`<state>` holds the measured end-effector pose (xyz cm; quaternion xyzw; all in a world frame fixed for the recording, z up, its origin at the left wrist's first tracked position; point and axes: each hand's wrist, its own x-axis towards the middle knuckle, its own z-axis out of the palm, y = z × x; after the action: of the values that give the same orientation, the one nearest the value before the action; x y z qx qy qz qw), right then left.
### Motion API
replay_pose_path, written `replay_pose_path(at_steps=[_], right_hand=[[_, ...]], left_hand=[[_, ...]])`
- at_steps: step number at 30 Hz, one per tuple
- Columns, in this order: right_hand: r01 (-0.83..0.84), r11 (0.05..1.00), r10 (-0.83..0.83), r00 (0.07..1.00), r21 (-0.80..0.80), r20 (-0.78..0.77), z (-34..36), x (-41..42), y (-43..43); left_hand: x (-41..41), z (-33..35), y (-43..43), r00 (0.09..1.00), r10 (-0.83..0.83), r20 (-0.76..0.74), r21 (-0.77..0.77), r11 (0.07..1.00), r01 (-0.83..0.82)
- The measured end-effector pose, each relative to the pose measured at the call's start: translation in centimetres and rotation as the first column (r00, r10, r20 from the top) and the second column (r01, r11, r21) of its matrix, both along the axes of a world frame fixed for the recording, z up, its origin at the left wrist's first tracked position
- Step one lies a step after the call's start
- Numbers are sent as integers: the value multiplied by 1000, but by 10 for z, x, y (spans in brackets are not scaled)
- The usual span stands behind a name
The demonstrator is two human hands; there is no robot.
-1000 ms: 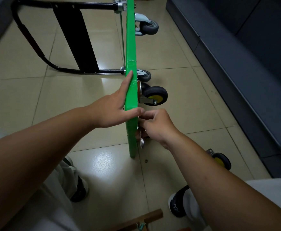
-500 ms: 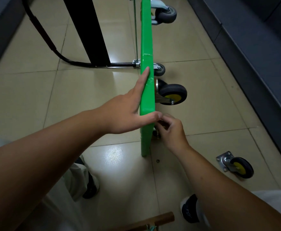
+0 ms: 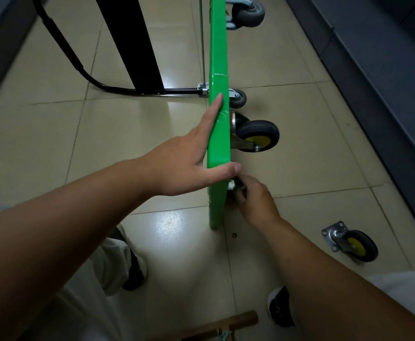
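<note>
Tiled floor (image 3: 127, 134), beige, dim room, dark cabinet fronts along the 3 o'clock side.

- Green deck (image 3: 218, 134) of a platform cart stands on its long edge, running from centre frame toward 12 o'clock.
- Left hand (image 3: 184, 168) clamps its upper edge: thumb hooked across, fingers straight along the 9 o'clock face. Grip unchanged over the last second.
- Right hand (image 3: 255, 198) has dropped lower on the underside. Its fingers are curled on a small fitting (image 3: 236, 187) at the bare corner. The shiny part that showed under it a second ago is now hidden.
- Mounted caster (image 3: 258, 135) sits at 12 o'clock of that hand.
- Loose caster (image 3: 351, 243) lies at 4 o'clock, well apart.
- A washer (image 3: 234, 234) lies on the floor just beside the deck's near end.

Judgement: hardware is being worked by fingers at the empty mount, and the loose caster is not yet offered up.
</note>
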<state>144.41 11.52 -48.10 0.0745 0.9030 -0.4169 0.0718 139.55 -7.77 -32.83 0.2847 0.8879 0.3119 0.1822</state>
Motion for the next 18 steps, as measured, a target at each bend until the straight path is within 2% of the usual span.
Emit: replay_pose_path(at_steps=[1, 3, 5, 6, 8, 12, 15, 18], right_hand=[[7, 994, -21, 992, 106, 126, -7, 9, 7], [27, 972, -121, 909, 232, 400, -14, 29, 23], [-35, 958, -143, 802, 286, 579, -13, 42, 34], [-61, 957, -134, 774, 284, 619, -9, 43, 37], [-18, 970, -138, 779, 242, 611, 7, 38, 35], [231, 972, -227, 900, 34, 371, 61, 18, 12], [254, 949, -192, 937, -189, 292, 104, 5, -7], [240, 940, -179, 952, -242, 249, 125, 1, -16]], left_hand=[[0, 0, 0, 1000, 0, 6, -1, 1000, 0], [1, 1, 0, 1000, 7, 11, -2, 1000, -7], [2, 2, 0, 1000, 17, 10, -11, 1000, -17], [3, 2, 0, 1000, 22, 6, -17, 1000, -22], [4, 3, 1, 999, 32, 4, -22, 999, -32], [6, 5, 2, 999, 39, 23, -9, 999, -39], [7, 5, 2, 999, 40, 24, -13, 999, -40], [6, 5, 2, 999, 46, 13, -27, 999, -46]])
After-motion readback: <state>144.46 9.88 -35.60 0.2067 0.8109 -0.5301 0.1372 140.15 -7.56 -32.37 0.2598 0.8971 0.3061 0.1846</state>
